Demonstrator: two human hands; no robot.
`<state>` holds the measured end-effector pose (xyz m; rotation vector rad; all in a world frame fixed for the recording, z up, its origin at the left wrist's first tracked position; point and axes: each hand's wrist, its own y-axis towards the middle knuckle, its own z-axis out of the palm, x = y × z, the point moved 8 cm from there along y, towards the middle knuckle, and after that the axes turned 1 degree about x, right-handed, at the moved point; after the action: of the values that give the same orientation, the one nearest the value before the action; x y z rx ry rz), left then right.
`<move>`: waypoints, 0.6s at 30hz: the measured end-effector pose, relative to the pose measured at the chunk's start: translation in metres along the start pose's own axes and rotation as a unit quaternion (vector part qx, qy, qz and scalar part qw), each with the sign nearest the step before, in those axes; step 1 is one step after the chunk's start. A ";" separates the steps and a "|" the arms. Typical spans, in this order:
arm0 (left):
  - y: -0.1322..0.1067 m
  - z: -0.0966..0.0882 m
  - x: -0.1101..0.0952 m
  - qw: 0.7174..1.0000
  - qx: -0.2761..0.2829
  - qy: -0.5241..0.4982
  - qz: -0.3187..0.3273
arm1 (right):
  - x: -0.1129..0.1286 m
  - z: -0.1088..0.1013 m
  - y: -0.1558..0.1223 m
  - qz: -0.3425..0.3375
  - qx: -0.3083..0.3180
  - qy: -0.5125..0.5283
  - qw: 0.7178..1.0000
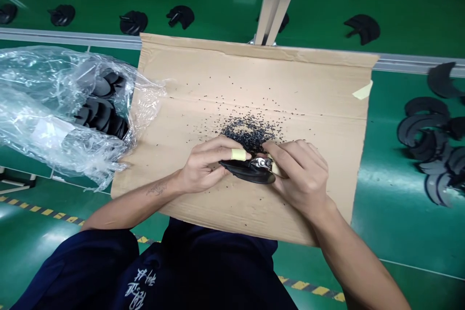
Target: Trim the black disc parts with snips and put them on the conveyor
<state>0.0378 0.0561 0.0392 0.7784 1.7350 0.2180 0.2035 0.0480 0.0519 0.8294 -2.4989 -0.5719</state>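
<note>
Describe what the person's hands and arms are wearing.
Both arms are bare, no gloves. The left hand has a yellow finger cover on its forefinger; the right hand has a paler one. A small tattoo marks the left forearm.

A black part [250, 173] shows against brown cardboard [254, 82] speckled with black shavings [250, 133]. The cutter [261, 163] is silver, one finger cot [239, 154] yellow, the counter [392, 193] glossy green, the tape [39, 211] striped yellow and black.

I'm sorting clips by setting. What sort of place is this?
Likely a factory trimming bench beside a conveyor: black parts lie on the green belt, more fill a plastic bag, and black shavings litter the cardboard where the left hand holds one part and the right hand a metal tool.
</note>
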 end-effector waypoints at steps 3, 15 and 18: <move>0.000 0.000 -0.001 1.000 -0.001 0.000 0.002 | 0.002 -0.002 0.001 -0.005 -0.008 -0.003 1.000; 0.000 0.001 -0.003 1.000 0.005 -0.020 0.013 | 0.014 -0.012 0.003 -0.046 -0.050 -0.094 0.993; 0.001 0.000 -0.006 1.000 0.008 -0.016 0.023 | 0.016 -0.014 0.004 -0.046 -0.041 -0.098 0.993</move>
<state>0.0391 0.0528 0.0444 0.8297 1.6916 0.2211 0.1972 0.0372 0.0700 0.8983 -2.6024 -0.8188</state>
